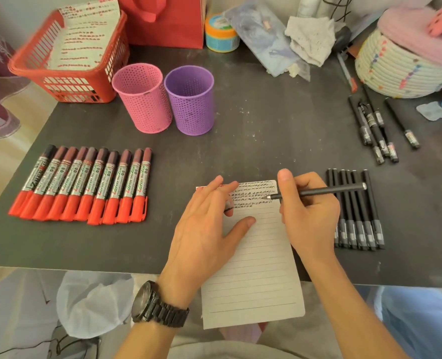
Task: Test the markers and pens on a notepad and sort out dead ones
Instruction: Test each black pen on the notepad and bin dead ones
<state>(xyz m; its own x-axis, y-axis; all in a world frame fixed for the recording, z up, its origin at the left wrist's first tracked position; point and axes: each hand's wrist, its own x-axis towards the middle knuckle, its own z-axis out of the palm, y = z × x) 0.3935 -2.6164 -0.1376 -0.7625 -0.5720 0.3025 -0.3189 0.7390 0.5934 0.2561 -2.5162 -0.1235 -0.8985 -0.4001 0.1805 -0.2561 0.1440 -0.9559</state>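
Only the notepad's (253, 268) top lines bear scribbles beside the pen (318, 190).

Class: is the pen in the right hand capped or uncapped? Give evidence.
Uncapped: the pen in the right hand shows its bare tip over the notepad.

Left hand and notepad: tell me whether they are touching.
Touching. The head view shows the left hand lying flat on the notepad, its thumb and palm resting on the lined page with no visible gap.
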